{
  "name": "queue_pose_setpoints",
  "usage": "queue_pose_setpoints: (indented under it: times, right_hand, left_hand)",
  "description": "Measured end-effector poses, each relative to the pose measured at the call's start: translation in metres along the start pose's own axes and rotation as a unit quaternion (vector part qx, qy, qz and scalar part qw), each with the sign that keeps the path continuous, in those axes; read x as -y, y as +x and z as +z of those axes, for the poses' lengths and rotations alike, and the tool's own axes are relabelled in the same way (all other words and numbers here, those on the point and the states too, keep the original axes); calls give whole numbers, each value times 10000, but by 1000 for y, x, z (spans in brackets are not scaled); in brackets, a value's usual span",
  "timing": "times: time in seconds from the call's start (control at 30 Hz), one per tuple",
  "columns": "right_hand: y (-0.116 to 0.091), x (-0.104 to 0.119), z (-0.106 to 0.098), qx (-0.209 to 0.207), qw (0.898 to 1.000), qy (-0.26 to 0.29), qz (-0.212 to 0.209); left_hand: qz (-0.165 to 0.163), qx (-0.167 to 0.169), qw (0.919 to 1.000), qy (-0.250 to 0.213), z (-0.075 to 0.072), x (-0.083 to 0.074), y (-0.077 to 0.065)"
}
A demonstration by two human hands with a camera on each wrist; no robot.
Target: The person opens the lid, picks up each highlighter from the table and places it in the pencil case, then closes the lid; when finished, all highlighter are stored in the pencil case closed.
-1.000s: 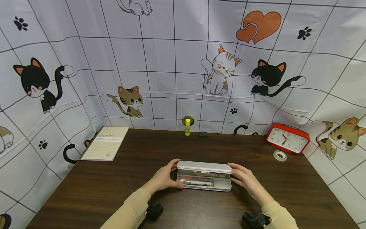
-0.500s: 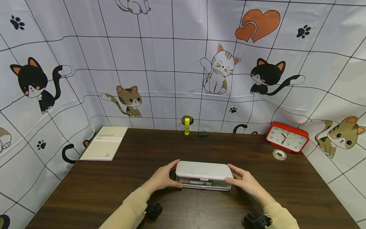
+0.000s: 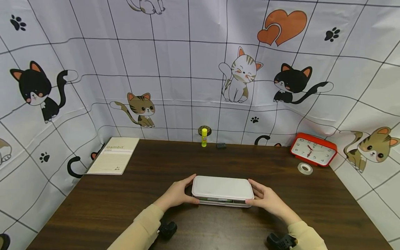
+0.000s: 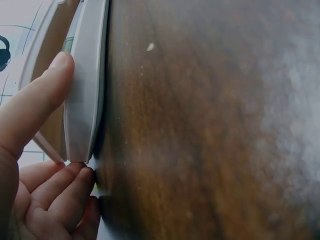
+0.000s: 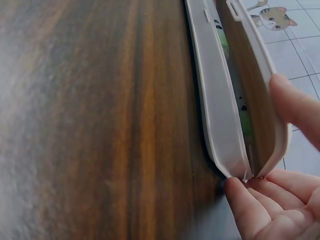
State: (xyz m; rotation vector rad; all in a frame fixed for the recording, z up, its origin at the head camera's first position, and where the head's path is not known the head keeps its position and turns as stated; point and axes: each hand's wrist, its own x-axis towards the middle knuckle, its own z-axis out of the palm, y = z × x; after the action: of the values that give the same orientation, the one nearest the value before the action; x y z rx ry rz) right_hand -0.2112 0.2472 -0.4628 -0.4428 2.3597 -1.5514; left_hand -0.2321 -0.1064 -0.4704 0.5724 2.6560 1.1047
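A white pencil case [image 3: 222, 186] lies on the table near the middle of the head view, its lid tilted a little above the base. Through the narrow front gap in the right wrist view, a pen with green parts [image 5: 244, 122] shows inside. My left hand [image 3: 176, 195] holds the case's left end, thumb at the front edge and fingers at the end wall. At the other end, my right hand [image 3: 265, 197] has its thumb on the lid's [image 5: 265, 60] front edge and its fingers against the end of the case. Most of the contents are hidden under the lid.
A notepad [image 3: 114, 156] lies at the back left of the dark wooden table [image 3: 156, 159]. Along the back edge are a yellow glue stick [image 3: 204, 138] and a small dark block [image 3: 221, 146]. A red clock [image 3: 314, 150] and a tape roll [image 3: 305, 168] are at the right.
The lid has swung down from wide open to nearly closed over the base. My right thumb has come onto its front edge, while my left hand has stayed at the left end.
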Motion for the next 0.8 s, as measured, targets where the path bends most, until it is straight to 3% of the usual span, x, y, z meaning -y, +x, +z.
queue_pose_setpoints:
  times: [0.4, 0.8]
  right_hand:
    - [2, 0, 0, 172, 9997, -109, -157]
    - [4, 4, 3, 57, 9991, -396, 148]
  left_hand:
    - [59, 114, 9999, 44, -3, 0, -2]
    - [82, 161, 9998, 34, -5, 0, -1]
